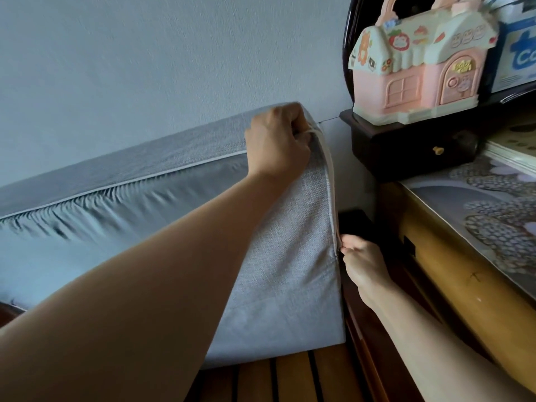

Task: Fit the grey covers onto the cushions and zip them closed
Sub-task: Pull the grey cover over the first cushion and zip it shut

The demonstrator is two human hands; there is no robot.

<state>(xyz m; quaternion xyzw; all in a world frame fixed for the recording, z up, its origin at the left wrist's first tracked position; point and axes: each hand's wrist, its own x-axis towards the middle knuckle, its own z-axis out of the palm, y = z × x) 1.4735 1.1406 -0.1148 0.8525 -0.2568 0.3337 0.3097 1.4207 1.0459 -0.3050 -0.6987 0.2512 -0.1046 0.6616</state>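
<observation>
Standing on edge on a slatted wooden bench, the grey-covered cushion leans against the pale wall, its near end panel facing the camera. The left hand grips the cushion's top right corner, fingers curled over the cover where a pale zip seam starts. That seam runs down the right edge of the end panel to the right hand, whose fingers are pinched together at the seam's lower part; the zip pull itself is too small to make out. Below that hand the cover's edge looks already joined down to the bench slats.

Just right of the cushion stands dark wooden furniture, close against the seam, with the right hand working in the narrow gap between them. Farther right a counter with a yellow wooden front carries a patterned grey mat. Above, a dark shelf with a small drawer holds a pink toy house.

The left forearm reaches diagonally across the cushion's face from the lower left; the right forearm comes up from the lower right, wrist bent inward toward the seam.
</observation>
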